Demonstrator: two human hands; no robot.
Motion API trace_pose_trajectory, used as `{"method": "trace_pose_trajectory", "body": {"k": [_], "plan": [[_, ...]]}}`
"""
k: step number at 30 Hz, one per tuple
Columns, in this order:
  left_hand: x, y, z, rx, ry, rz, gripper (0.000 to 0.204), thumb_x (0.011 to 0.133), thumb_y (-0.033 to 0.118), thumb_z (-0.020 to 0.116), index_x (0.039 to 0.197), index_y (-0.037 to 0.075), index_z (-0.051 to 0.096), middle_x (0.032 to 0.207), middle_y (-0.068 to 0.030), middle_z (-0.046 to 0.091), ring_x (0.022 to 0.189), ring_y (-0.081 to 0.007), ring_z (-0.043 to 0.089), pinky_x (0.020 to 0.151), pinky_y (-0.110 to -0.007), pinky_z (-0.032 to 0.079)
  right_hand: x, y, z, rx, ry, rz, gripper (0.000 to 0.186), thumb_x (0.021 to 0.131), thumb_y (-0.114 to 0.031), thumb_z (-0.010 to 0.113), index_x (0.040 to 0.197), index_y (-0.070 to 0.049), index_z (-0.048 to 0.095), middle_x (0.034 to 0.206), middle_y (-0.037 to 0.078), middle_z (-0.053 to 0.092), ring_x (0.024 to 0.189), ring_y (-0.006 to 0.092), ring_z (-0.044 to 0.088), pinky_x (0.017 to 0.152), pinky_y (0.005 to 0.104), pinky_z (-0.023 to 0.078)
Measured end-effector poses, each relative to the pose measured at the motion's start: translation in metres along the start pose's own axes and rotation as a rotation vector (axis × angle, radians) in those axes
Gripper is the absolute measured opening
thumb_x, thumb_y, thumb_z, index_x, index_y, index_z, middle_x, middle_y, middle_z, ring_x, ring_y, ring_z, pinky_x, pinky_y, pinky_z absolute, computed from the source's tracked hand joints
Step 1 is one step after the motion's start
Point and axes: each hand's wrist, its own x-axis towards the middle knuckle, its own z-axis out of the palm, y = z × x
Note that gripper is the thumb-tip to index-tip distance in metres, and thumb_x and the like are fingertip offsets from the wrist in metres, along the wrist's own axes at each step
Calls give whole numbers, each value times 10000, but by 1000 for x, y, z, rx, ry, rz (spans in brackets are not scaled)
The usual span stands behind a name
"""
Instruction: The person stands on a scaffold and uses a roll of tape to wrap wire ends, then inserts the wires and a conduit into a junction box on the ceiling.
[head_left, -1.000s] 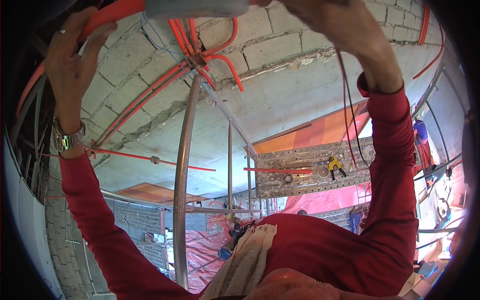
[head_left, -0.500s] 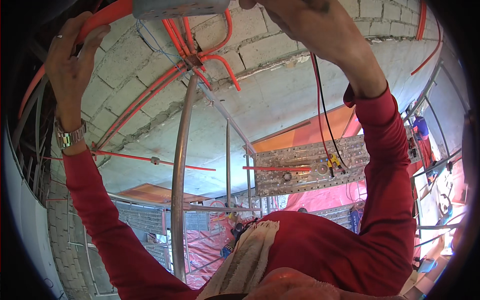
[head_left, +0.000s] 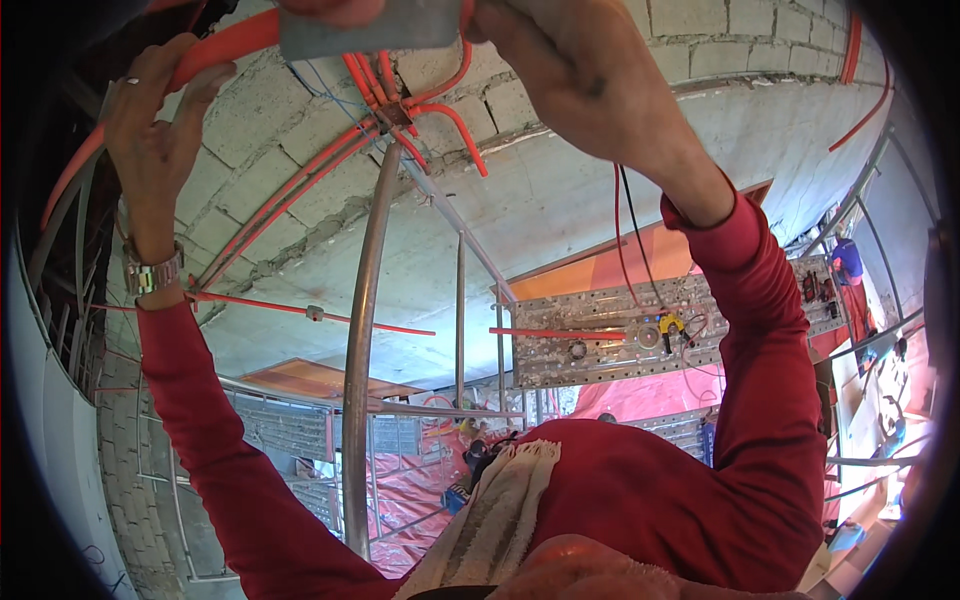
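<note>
My left hand (head_left: 155, 135), raised at the upper left, has its fingers curled around a bent orange conduit pipe (head_left: 228, 45). That pipe runs to a grey box (head_left: 370, 35) overhead, cut off by the top edge. At the box's right end my right hand (head_left: 570, 75) is closed, its fingers against the box and a bit of orange pipe. A blurred skin-coloured patch covers part of the box's upper side; I cannot tell which part of a hand it is. Behind, several orange conduits (head_left: 290, 200) meet at a small brown junction box (head_left: 397, 113) on the block wall.
An upright metal scaffold tube (head_left: 367, 330) stands between my arms. A perforated scaffold plank (head_left: 570, 360) lies below, bearing a yellow-and-black tool (head_left: 672, 328) and an orange pipe piece (head_left: 560, 334). Red and black cables (head_left: 625, 230) hang down. A person (head_left: 848, 265) is at the far right.
My left hand and the orange pipe have shifted slightly right. My right hand has moved lower and left, onto the grey box's end. A skin-coloured patch now overlaps the box.
</note>
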Motion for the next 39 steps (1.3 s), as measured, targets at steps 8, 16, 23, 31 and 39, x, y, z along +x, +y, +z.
{"method": "trace_pose_trajectory", "body": {"k": [8, 16, 23, 31, 39], "plan": [[-16, 21, 7, 17, 46, 91, 408, 808, 284, 845, 1127, 64, 719, 973, -59, 722, 864, -256, 651, 769, -401, 457, -68, 17, -23, 331, -96, 329, 328, 1129, -226, 432, 1201, -9, 666, 674, -47, 432, 573, 20, 362, 516, 217, 292], [-30, 31, 16, 58, 44, -21, 467, 762, 206, 860, 1180, 68, 707, 1066, -62, 706, 949, -251, 647, 873, -429, 463, -57, 25, -36, 243, -299, 358, 313, 1110, -243, 496, 1222, -17, 681, 669, -37, 463, 598, 56, 410, 546, 243, 331], [21, 34, -20, -367, -669, -408, 443, 772, 183, 864, 1121, -20, 683, 1027, -112, 694, 894, -217, 645, 784, -369, 476, -53, 59, -14, 533, -403, 406, 249, 1094, -187, 534, 1189, -12, 682, 769, -9, 558, 661, 82, 467, 612, 248, 395], [75, 27, -10, -431, -1648, -673, 267, 804, 178, 828, 858, -13, 649, 672, -65, 610, 635, -250, 639, 604, -349, 463, -66, 58, -7, 322, -339, 140, 201, 1032, -108, 609, 1175, -1, 701, 783, 79, 652, 611, 143, 543, 562, 313, 442], [20, 29, -7, 122, -326, 9, 189, 771, 0, 771, 857, 76, 620, 727, -86, 594, 631, -275, 602, 559, -399, 449, -46, 28, -35, -46, -147, 1, 208, 945, -35, 691, 1146, 12, 711, 768, 115, 679, 590, 181, 593, 548, 322, 470]]}}
